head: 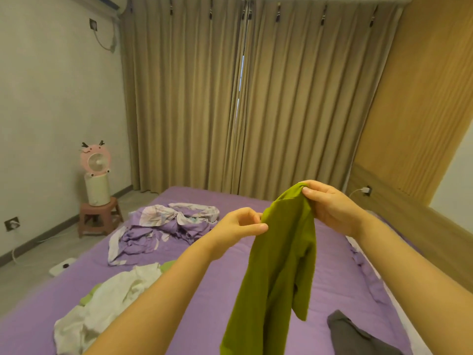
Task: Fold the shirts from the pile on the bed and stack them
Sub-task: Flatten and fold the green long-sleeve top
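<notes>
An olive-green shirt (276, 272) hangs in the air above the purple bed (225, 267). My right hand (330, 207) pinches its top edge, higher up. My left hand (242, 224) pinches the cloth a little lower, on the left side. The shirt droops down past the bottom of the view. A loose pile of white and light-green shirts (107, 301) lies on the bed at the lower left, partly behind my left forearm. A dark grey garment (355, 334) lies on the bed at the lower right.
A crumpled purple and white floral quilt (163, 229) lies mid-bed. A pink stool (98, 216) carrying a pink fan on a white base stands by the left wall. A white scale (62, 267) lies on the floor. Tan curtains (243, 98) hang behind; a wooden headboard panel (414, 139) runs along the right.
</notes>
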`<action>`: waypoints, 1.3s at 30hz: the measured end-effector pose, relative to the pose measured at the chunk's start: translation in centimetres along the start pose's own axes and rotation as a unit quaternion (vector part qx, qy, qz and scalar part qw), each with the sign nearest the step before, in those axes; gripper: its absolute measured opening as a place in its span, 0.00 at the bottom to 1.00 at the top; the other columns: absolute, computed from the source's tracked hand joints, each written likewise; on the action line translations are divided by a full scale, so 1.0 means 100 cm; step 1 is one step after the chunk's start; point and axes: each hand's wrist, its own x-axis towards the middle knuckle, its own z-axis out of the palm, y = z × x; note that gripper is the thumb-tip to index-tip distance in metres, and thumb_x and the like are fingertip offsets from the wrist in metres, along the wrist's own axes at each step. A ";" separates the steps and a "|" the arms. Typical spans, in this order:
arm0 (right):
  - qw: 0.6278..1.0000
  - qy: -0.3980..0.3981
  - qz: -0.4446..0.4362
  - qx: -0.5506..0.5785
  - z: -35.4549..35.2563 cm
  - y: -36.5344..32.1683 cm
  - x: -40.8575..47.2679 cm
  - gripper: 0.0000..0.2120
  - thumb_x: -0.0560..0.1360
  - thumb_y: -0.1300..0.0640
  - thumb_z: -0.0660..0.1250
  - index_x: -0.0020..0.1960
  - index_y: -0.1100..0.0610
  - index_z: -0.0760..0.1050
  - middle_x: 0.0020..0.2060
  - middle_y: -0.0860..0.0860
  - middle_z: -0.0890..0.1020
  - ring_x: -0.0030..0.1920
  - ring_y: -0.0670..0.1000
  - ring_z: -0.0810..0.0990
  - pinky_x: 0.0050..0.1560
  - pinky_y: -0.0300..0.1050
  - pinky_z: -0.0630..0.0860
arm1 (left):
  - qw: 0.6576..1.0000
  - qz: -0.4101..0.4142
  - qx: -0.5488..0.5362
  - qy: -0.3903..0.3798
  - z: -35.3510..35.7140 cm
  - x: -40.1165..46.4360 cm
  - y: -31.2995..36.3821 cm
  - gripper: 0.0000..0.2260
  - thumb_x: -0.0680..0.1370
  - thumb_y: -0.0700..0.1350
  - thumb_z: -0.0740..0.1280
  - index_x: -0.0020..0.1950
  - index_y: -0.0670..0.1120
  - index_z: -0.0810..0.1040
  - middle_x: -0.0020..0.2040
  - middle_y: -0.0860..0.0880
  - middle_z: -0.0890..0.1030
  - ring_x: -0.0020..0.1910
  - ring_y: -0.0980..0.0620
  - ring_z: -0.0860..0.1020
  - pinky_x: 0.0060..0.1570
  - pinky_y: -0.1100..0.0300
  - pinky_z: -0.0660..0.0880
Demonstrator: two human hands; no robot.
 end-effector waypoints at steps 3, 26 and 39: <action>1.000 0.005 0.001 0.011 0.001 0.002 -0.004 0.08 0.79 0.61 0.56 0.53 0.59 0.74 0.44 0.55 0.81 0.43 0.51 0.81 0.47 0.44 0.77 | 0.999 0.011 -0.037 -0.019 0.015 0.008 0.010 0.14 0.75 0.42 0.71 0.59 0.48 0.75 0.59 0.52 0.80 0.55 0.57 0.80 0.48 0.65 0.77; 0.960 0.184 -0.090 -0.192 0.047 0.053 -0.037 0.08 0.74 0.63 0.68 0.49 0.53 0.81 0.43 0.48 0.84 0.42 0.40 0.81 0.45 0.33 0.77 | 0.945 -0.222 -0.225 0.081 0.049 0.049 0.047 0.09 0.77 0.43 0.62 0.42 0.38 0.75 0.38 0.41 0.78 0.28 0.46 0.78 0.32 0.59 0.77; 0.903 0.173 -0.033 -0.392 0.008 0.115 -0.055 0.22 0.79 0.57 0.62 0.71 0.55 0.64 0.68 0.50 0.70 0.68 0.48 0.67 0.65 0.46 0.69 | 0.989 -0.086 0.116 -0.032 0.024 0.066 0.114 0.11 0.73 0.30 0.66 0.45 0.45 0.79 0.38 0.48 0.80 0.34 0.51 0.79 0.38 0.59 0.79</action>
